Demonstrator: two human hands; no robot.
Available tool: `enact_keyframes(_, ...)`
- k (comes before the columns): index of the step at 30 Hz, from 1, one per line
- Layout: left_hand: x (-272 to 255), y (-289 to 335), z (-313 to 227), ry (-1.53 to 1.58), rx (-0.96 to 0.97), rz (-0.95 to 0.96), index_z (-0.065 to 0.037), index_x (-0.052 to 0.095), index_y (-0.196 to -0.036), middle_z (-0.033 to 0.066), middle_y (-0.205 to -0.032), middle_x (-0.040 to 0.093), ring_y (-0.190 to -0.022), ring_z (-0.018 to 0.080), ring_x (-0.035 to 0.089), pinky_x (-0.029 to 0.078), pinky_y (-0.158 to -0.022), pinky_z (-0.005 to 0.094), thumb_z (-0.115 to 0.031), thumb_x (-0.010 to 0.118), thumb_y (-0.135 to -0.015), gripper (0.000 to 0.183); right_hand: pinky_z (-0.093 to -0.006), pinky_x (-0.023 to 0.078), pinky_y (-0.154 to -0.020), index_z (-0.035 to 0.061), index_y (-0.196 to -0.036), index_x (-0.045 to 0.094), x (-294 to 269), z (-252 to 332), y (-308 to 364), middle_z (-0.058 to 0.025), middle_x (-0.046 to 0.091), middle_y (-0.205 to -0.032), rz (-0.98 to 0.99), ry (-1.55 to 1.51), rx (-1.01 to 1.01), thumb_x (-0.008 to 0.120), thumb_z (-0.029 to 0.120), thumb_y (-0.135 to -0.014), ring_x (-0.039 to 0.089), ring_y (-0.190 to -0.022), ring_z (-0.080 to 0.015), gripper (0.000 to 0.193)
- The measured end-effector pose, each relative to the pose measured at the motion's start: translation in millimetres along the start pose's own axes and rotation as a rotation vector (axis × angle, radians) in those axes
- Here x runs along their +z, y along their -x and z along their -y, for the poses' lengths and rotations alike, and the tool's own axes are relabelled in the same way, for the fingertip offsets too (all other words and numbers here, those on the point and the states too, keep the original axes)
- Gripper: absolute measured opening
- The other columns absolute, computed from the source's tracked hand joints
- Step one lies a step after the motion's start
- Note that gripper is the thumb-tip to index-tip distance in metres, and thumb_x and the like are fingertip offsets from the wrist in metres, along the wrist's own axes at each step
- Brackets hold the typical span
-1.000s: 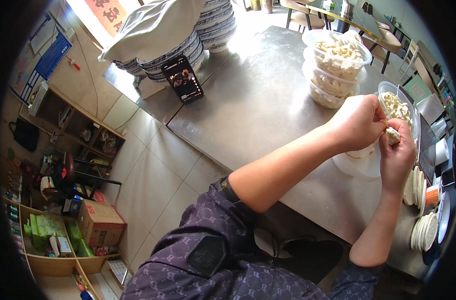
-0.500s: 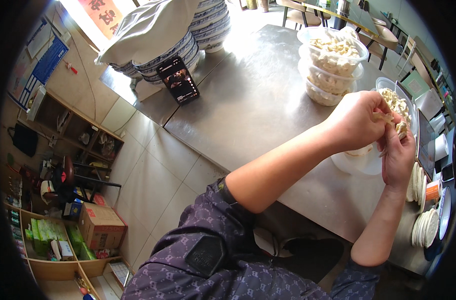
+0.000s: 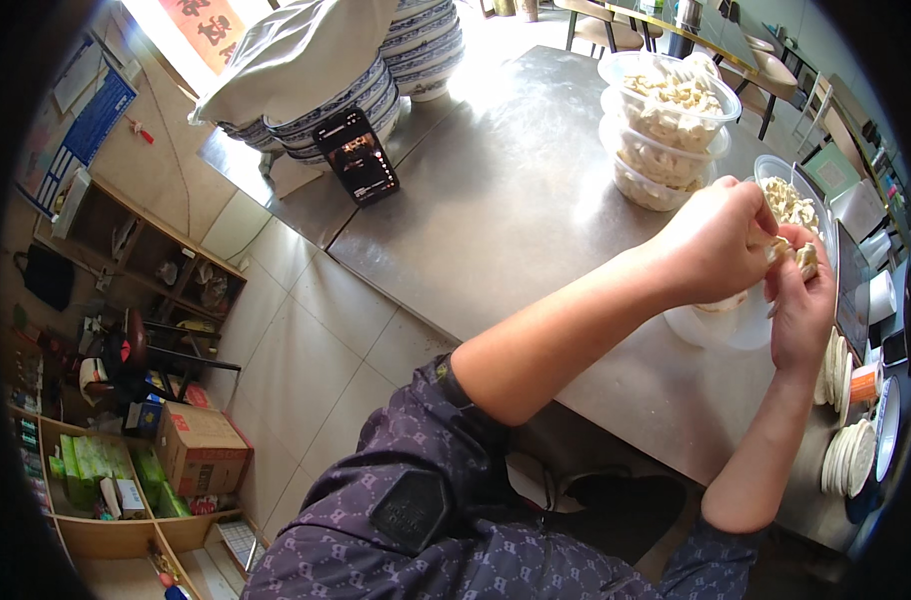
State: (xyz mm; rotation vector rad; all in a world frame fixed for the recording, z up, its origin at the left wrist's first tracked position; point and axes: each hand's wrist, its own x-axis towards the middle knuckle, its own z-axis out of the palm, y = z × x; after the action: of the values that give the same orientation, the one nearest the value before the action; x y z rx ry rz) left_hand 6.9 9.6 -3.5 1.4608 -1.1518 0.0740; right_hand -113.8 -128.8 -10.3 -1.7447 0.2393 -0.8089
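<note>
My left hand [image 3: 718, 243] and my right hand [image 3: 806, 305] meet at the right side of the steel table, fingers closed. Between their fingertips is a pale, torn piece of flatbread [image 3: 779, 247], partly hidden by the fingers. Just beyond the hands sits a clear plastic tub [image 3: 826, 215] holding small torn bread bits [image 3: 788, 203]. Below my wrists, a whitish bowl [image 3: 744, 333] has a round pale flatbread [image 3: 724, 303] in it, mostly covered by the left hand. Stacks of round flatbreads [image 3: 850, 458] lie to the right of my right forearm.
Several clear tubs of bread bits [image 3: 666, 150] are stacked farther back on the steel table [image 3: 496, 210]. A phone [image 3: 358, 158] leans against cloth-covered, blue-patterned bowls [image 3: 376, 100] at the back left. White cups [image 3: 881, 293] stand at the right edge. Shelves and a cardboard box [image 3: 204, 450] are at lower left.
My fingers have shifted slightly on the flatbread piece, the right hand turning a little. The forearms stay nearly in place, and the phone's screen picture differs.
</note>
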Motion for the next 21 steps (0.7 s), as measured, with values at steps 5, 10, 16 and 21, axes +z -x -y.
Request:
enact_keyframes(5, 6, 2, -2, -0.002, -0.06, -0.005, 0.005, 0.067, -0.091, 0.0215, -0.082, 0.07, -0.082, 0.0405, 0.071, 0.058, -0.076, 0.0434, -0.013, 0.075, -0.082, 0.021, -0.0152, 0.035, -0.057, 0.0036, -0.113, 0.066, 1, -8, 5, 0.0043, 0.06, -0.086, 0.019, -0.025, 0.04, 0.062, 0.015, -0.106, 0.048, -0.066, -0.0008, 0.014)
enact_keyframes(10, 4, 3, -7, 0.039, 0.004, 0.051, 0.002, 0.068, -0.092, 0.0188, -0.086, 0.071, -0.084, 0.0343, 0.072, 0.058, -0.076, 0.0399, -0.008, 0.076, -0.081, 0.017, -0.0168, 0.042, -0.057, 0.0032, -0.116, 0.063, -6, -14, 1, 0.0017, 0.063, -0.087, -0.088, -0.368, 0.121, 0.062, 0.012, -0.105, 0.053, -0.066, -0.0024, 0.014)
enact_keyframes(16, 9, 2, -10, 0.189, 0.088, -0.114, 0.0, 0.068, -0.096, 0.0129, -0.09, 0.072, -0.086, 0.0252, 0.073, 0.059, -0.078, 0.034, -0.006, 0.08, -0.08, 0.021, -0.0159, 0.046, -0.057, 0.0007, -0.121, 0.061, -4, -14, -2, -0.0028, 0.067, -0.095, -0.022, -0.822, 0.224, 0.06, 0.007, -0.105, 0.059, -0.068, -0.0045, 0.018)
enact_keyframes(21, 5, 1, -6, 0.271, -0.129, -0.057, 0.002, 0.069, -0.101, 0.0105, -0.091, 0.075, -0.083, 0.0162, 0.072, 0.059, -0.076, 0.0309, -0.008, 0.084, -0.082, 0.027, -0.0159, 0.047, -0.057, -0.0008, -0.122, 0.061, 3, -11, -1, -0.0028, 0.065, -0.092, -0.176, -0.5, 0.106, 0.059, 0.006, -0.104, 0.059, -0.067, -0.0045, 0.02)
